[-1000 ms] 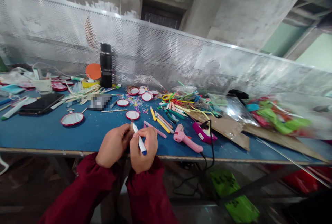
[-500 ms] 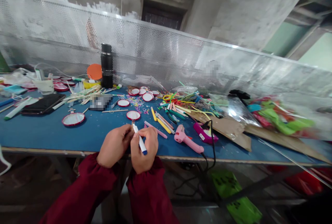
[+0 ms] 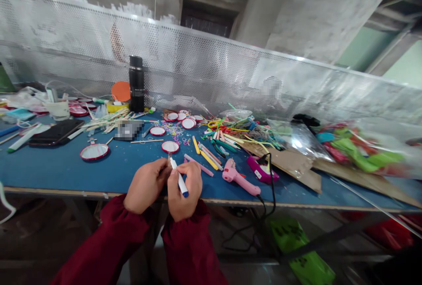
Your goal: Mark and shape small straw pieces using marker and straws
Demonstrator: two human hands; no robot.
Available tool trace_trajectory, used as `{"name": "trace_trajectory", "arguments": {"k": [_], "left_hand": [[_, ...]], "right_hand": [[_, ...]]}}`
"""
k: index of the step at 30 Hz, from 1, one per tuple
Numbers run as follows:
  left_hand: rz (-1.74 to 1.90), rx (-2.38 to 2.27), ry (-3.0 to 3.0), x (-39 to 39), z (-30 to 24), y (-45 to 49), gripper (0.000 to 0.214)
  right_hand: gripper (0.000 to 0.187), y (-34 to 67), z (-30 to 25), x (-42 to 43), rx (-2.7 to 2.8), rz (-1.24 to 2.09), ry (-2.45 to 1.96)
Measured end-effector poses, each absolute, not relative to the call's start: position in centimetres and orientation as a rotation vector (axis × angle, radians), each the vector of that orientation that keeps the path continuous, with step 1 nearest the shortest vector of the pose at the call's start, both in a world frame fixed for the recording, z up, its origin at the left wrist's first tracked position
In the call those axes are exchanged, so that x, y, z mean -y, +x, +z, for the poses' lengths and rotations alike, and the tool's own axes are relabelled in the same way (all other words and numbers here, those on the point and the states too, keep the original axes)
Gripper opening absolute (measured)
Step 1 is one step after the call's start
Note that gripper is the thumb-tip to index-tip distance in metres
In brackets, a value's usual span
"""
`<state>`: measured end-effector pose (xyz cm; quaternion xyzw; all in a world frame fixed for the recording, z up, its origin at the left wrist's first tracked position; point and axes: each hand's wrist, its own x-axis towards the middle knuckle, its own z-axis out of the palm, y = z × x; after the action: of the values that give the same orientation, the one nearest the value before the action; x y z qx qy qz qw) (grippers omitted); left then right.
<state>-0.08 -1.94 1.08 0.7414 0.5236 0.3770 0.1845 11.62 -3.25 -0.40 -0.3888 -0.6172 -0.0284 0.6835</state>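
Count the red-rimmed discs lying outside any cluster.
3: a centre disc beyond the right hand; a back disc behind it, slightly left; a left disc. Clustered discs lie farther back, some perhaps hidden.

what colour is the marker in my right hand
The marker is white with a blue end, shown in the head view.

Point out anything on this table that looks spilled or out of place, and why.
Loops lie strewn on the table among white discs, as if spilled. The glue gun lies by the front edge, its cord hanging over, perhaps a snag.
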Motion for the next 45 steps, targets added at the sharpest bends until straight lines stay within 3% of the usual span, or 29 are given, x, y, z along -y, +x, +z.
{"name": "trace_trajectory", "arguments": {"k": [45], "left_hand": [[1.085, -1.468, 2.119, 1.76, 0.85, -0.1, 0.025]], "right_hand": [[0.008, 11.56, -0.52, 3.16, 1.352, -0.033, -0.883]]}}
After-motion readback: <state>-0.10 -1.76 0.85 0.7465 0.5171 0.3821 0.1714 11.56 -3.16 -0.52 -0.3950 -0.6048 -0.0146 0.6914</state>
